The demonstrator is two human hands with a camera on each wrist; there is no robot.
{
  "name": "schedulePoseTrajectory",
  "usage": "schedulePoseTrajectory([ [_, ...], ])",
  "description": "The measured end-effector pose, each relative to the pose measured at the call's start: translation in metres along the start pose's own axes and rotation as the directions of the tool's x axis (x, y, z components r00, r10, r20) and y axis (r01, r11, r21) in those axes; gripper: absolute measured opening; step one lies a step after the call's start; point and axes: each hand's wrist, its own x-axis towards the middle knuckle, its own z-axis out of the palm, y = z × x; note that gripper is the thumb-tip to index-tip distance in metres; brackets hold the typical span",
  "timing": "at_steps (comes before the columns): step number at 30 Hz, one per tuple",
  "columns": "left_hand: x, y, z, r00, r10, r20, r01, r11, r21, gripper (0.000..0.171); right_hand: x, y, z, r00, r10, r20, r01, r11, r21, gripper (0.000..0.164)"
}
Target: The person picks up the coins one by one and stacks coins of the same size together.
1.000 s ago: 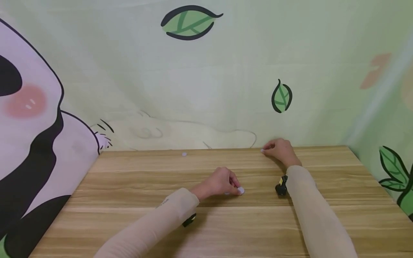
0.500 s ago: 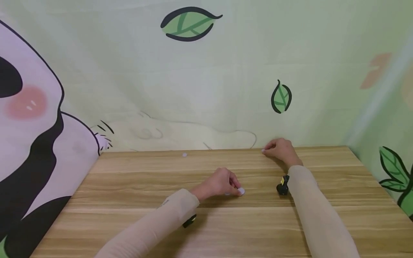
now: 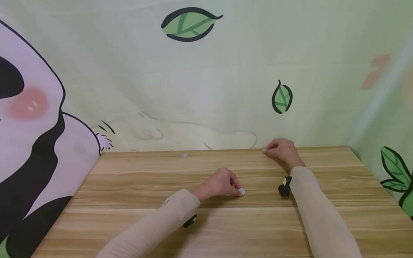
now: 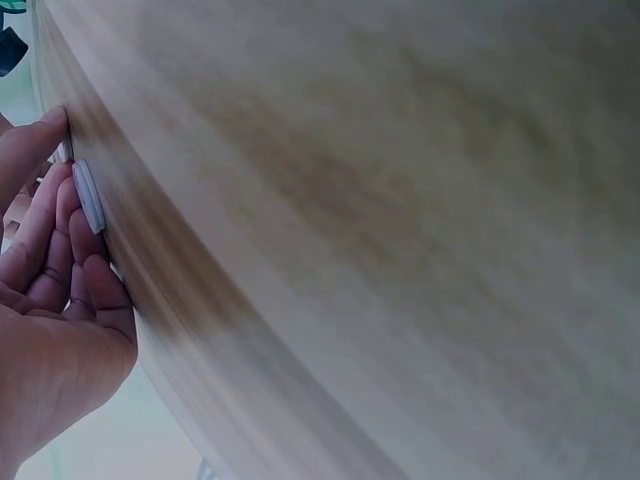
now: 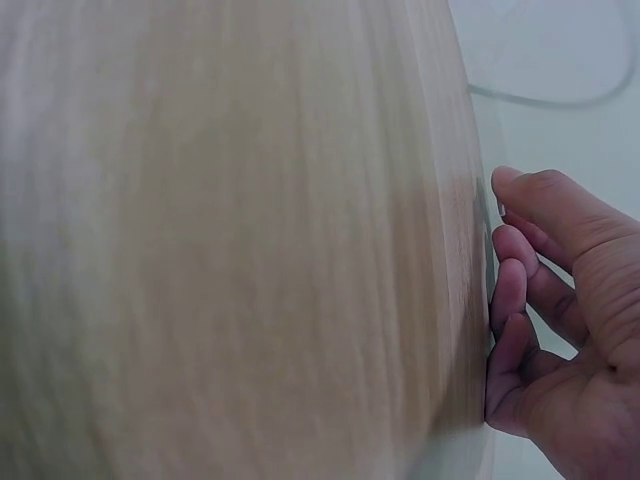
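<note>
My left hand [image 3: 221, 182] is low over the middle of the wooden table, its thumb and fingertips pinching a small round white disc [image 3: 241, 191]. Partly hidden beneath that hand lies a second white disc [image 3: 227, 194]; in the left wrist view a pale disc [image 4: 88, 197] sits against the table beside the curled fingers. Farther off, at the table's back edge, my right hand [image 3: 283, 150] pinches another small white disc [image 3: 265, 151] between thumb and forefinger. In the right wrist view the fingers [image 5: 508, 285] curl close to the tabletop, and the disc is mostly hidden.
One more white disc [image 3: 185, 155] lies near the back edge, left of centre. Behind the wood-grain table [image 3: 129, 179] hangs a pale green cloth [image 3: 206, 82] printed with leaves and a panda. Black wrist cameras [image 3: 284, 187] sit under both sleeves.
My right hand has shifted slightly to the right along the back edge with its disc. The left hand and the disc at the back left stay essentially in place.
</note>
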Motion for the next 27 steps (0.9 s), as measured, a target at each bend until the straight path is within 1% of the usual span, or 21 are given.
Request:
schedulePoseTrajectory([
  [3,0.001,0.0,0.0,1.0,0.007,-0.002,-0.007,1.0,0.009,0.014,0.0,-0.001,0.0,1.0,-0.019,-0.011,0.019,1.0,-0.004,0.024],
  [9,0.001,-0.001,-0.001,1.0,0.007,0.0,-0.007,1.0,0.011,0.015,-0.002,-0.007,0.0,0.997,-0.073,-0.01,0.073,0.997,-0.017,0.021],
  [16,0.0,-0.001,-0.003,1.0,0.029,0.007,-0.029,1.0,-0.007,0.014,-0.007,-0.015,-0.006,0.996,-0.094,0.003,0.094,0.995,0.023,0.02],
  [20,0.0,-0.001,-0.002,1.0,0.027,0.009,-0.027,1.0,-0.015,0.014,-0.013,-0.016,-0.009,0.994,-0.113,-0.006,0.113,0.993,0.031,0.019],
  [23,0.0,-0.001,-0.001,1.0,0.021,0.006,-0.02,1.0,-0.015,0.014,-0.015,-0.015,-0.009,0.99,-0.142,-0.011,0.142,0.99,0.009,0.017],
  [27,0.0,-0.001,-0.001,1.0,0.02,0.003,-0.02,1.0,-0.015,0.014,-0.019,-0.01,-0.007,0.99,-0.142,0.022,0.143,0.989,-0.027,0.012],
])
